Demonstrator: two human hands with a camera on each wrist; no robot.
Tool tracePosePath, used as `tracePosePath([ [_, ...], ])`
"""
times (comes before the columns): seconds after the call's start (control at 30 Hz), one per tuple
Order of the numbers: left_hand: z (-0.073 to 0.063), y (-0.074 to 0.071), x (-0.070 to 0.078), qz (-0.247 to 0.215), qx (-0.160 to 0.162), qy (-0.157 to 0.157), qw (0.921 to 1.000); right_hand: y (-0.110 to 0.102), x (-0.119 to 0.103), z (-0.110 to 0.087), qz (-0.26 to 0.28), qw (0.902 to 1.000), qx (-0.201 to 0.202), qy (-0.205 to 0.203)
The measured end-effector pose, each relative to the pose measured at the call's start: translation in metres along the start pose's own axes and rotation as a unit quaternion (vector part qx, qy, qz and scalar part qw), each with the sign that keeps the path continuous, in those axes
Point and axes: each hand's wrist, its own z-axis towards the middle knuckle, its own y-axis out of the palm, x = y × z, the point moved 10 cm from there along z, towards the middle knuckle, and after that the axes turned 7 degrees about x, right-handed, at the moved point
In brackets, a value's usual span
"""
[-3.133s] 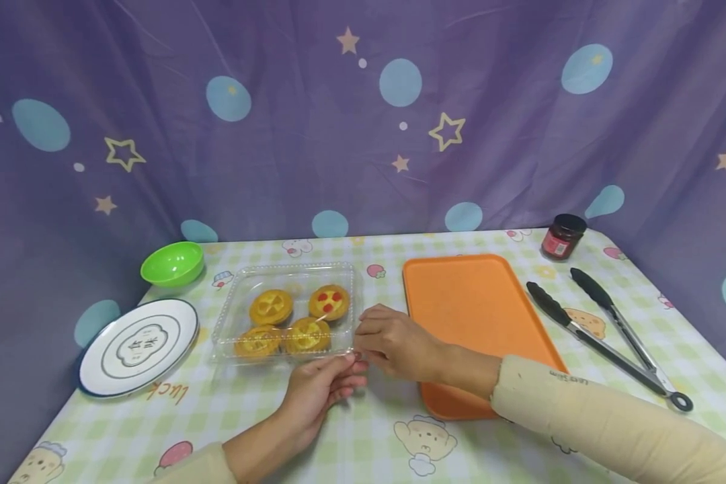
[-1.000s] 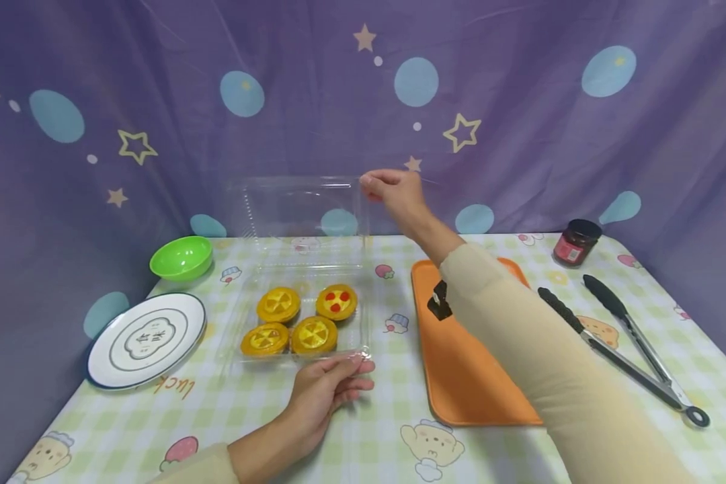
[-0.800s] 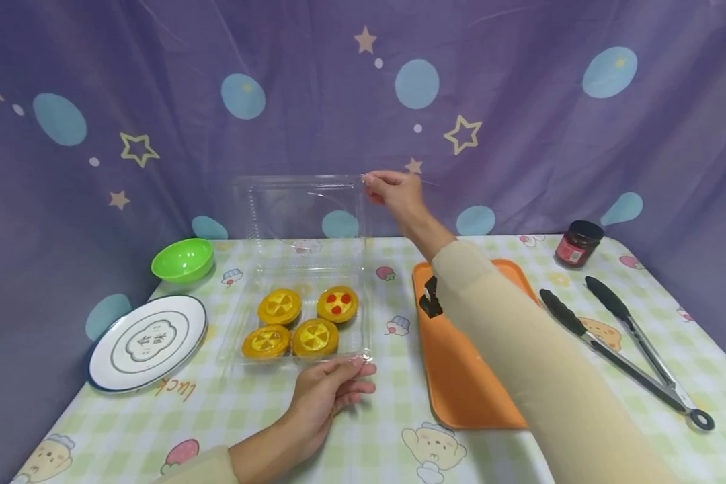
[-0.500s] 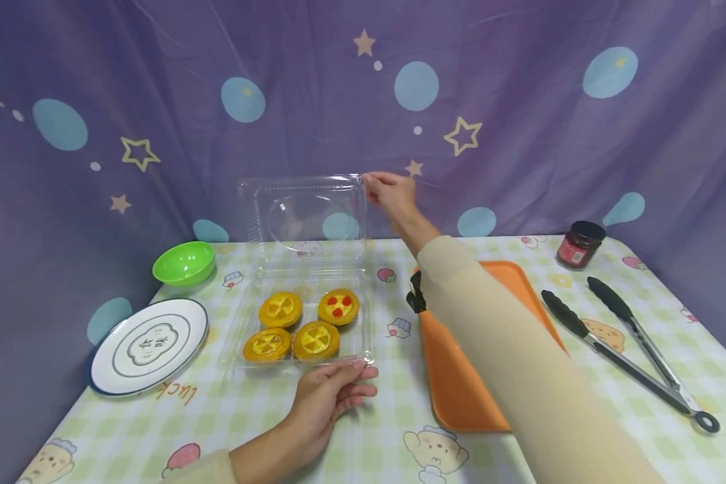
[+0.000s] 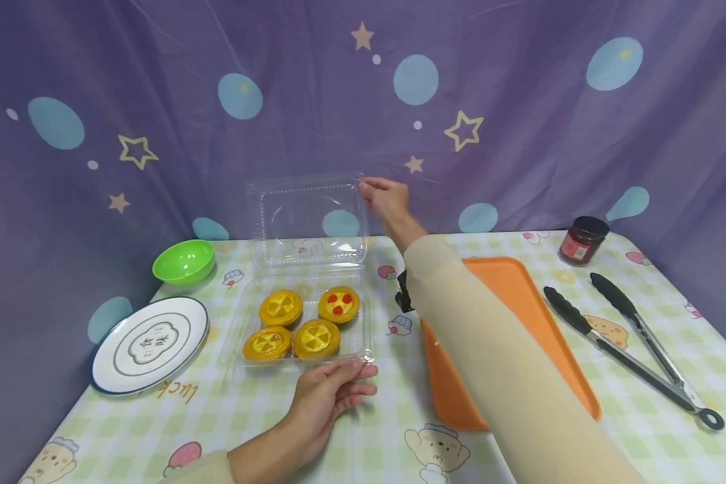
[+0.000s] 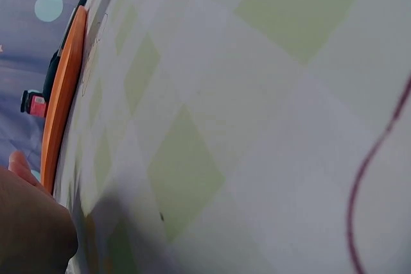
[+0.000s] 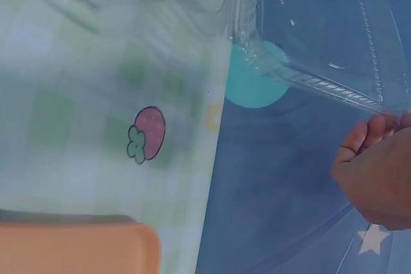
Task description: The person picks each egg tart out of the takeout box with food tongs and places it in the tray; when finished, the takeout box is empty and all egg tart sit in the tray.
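Note:
A clear plastic clamshell container [image 5: 366, 316] sits on the table with several egg tarts in it; one tart [image 5: 339, 304] has red dots. Its hinged lid [image 5: 308, 222] stands raised at the back. My right hand [image 5: 386, 202] pinches the lid's upper right corner, and the right wrist view shows those fingertips on the lid edge [image 7: 340, 92]. At the container's front right corner, my left hand [image 5: 329, 393] holds the rim between thumb and fingers. Only part of the left hand [image 6: 32, 222] shows in the left wrist view, where its grip is hidden.
An orange tray [image 5: 508, 282] lies under my right forearm. Tongs [image 5: 641, 363] are spread open at the right, with a dark-lidded jar [image 5: 583, 240] behind. A white plate [image 5: 151, 346] and a green bowl [image 5: 184, 262] stand left. A curtain [image 5: 314, 121] hangs behind.
The right hand has lifted the lid from over the tarts up and back, then tilted it slightly further from me. The left hand stays at the container's front corner.

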Motion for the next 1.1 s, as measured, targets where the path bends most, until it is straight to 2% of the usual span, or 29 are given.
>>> tracePosePath([
  [0.23, -0.001, 0.001, 0.001, -0.004, -0.004, 0.003, 1.0000, -0.002, 0.014, -0.001, -0.058, 0.9978, -0.015, 0.028],
  [0.43, -0.001, 0.001, -0.001, -0.004, -0.005, 0.000, 1.0000, -0.004, 0.024, 0.000, -0.061, 0.9969, -0.021, 0.045],
  [0.7, -0.001, 0.001, 0.000, -0.003, -0.007, 0.004, 1.0000, -0.008, 0.031, -0.004, -0.096, 0.9930, -0.039, 0.056],
  [0.87, 0.000, 0.001, -0.001, -0.003, -0.006, 0.002, 1.0000, -0.008, 0.024, -0.003, -0.114, 0.9911, -0.062, 0.028],
  [1.1, 0.001, 0.002, -0.002, -0.006, -0.009, 0.005, 0.9999, -0.017, 0.009, -0.009, -0.148, 0.9822, -0.115, -0.008],
])
